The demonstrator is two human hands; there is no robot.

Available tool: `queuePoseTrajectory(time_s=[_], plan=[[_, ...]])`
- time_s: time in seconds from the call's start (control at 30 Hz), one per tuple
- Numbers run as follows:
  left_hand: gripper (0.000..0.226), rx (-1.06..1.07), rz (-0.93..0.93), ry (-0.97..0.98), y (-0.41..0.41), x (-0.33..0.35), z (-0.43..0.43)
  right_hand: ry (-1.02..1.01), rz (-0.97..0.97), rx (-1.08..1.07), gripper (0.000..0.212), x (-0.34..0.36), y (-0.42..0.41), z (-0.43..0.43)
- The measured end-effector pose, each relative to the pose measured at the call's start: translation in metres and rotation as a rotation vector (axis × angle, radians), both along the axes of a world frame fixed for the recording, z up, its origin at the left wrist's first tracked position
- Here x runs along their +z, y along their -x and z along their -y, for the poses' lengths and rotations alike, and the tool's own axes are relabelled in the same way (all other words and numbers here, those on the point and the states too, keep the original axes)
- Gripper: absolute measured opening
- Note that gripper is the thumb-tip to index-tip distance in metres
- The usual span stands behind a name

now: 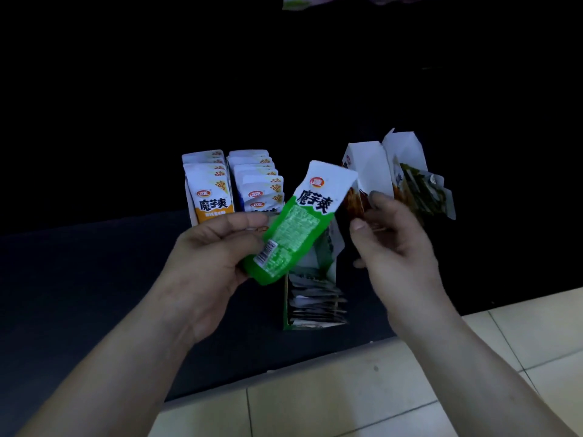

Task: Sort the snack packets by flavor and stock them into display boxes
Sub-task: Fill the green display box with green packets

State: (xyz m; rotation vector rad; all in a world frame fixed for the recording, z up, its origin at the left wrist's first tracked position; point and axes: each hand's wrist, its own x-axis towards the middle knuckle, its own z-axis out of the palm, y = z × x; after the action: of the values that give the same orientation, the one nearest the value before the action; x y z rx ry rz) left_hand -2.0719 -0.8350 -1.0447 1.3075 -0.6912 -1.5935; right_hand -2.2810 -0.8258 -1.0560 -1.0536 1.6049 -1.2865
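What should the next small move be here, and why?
Probably the left hand lowers its green packet into the green-edged box just below, which already holds packets; the orange packets stand in a separate row.
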Motion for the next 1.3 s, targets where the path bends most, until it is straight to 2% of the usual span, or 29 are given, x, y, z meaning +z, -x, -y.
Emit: queuePoseTrajectory(time_s=[0.07,0.13,0.27,0.4,0.47,0.57,0.63,0.7,0.8,0.83,0.93,1.03,1.13,1.23,1.3], plan=[[0.027,-0.032,-0.027,-0.001,0.006,-0.002,-0.002,-0.084,0.318,0.210,0.042,0.004,-0.004,0.002],[0.027,-0.085,-0.009,-0.015,0.016,-0.004,-0.008,-0.114,0.521,0.350,0.043,0.009,-0.009,0.001],[0.023,-0.150,0.035,-0.024,0.026,-0.013,-0.013,-0.110,0.641,0.346,0.043,0.009,0.003,0.005],[0.022,-0.050,-0.099,-0.084,0.020,-0.012,-0.007,-0.048,0.858,0.496,0.068,0.015,0.025,0.007],[0.020,-0.041,-0.119,-0.119,0.021,-0.009,-0.005,-0.038,0.861,0.460,0.060,0.012,0.025,0.008],[0.017,-0.002,-0.179,-0.192,0.021,-0.012,-0.004,-0.005,0.697,0.334,0.025,0.005,0.014,0.010],[0.022,0.022,-0.190,-0.221,0.016,-0.016,-0.003,0.024,0.605,0.246,0.026,0.003,0.011,0.011],[0.029,0.032,-0.123,-0.202,0.013,-0.018,-0.003,0.066,0.481,0.156,0.028,0.003,0.014,0.012],[0.019,0.058,-0.065,-0.127,0.020,-0.019,-0.006,0.131,0.266,0.102,0.010,0.004,0.016,0.015],[0.018,0.066,-0.035,-0.106,0.023,-0.020,-0.007,0.137,0.197,0.099,0.010,0.002,0.015,0.015],[0.017,0.089,0.038,-0.071,0.029,-0.026,-0.010,0.082,0.035,0.135,0.014,-0.010,0.008,0.015],[0.015,0.109,0.115,-0.048,0.030,-0.036,-0.013,-0.007,-0.160,0.222,0.007,-0.027,0.005,0.013],[0.020,0.077,0.252,0.014,0.031,-0.045,-0.015,0.119,-0.552,0.320,0.002,-0.037,0.007,0.013],[0.034,-0.041,0.373,0.204,0.032,-0.051,-0.016,0.133,-0.831,0.390,0.005,-0.048,0.010,0.015],[0.043,-0.183,0.457,0.317,0.033,-0.057,-0.015,0.098,-0.848,0.389,0.005,-0.053,0.013,0.014]])
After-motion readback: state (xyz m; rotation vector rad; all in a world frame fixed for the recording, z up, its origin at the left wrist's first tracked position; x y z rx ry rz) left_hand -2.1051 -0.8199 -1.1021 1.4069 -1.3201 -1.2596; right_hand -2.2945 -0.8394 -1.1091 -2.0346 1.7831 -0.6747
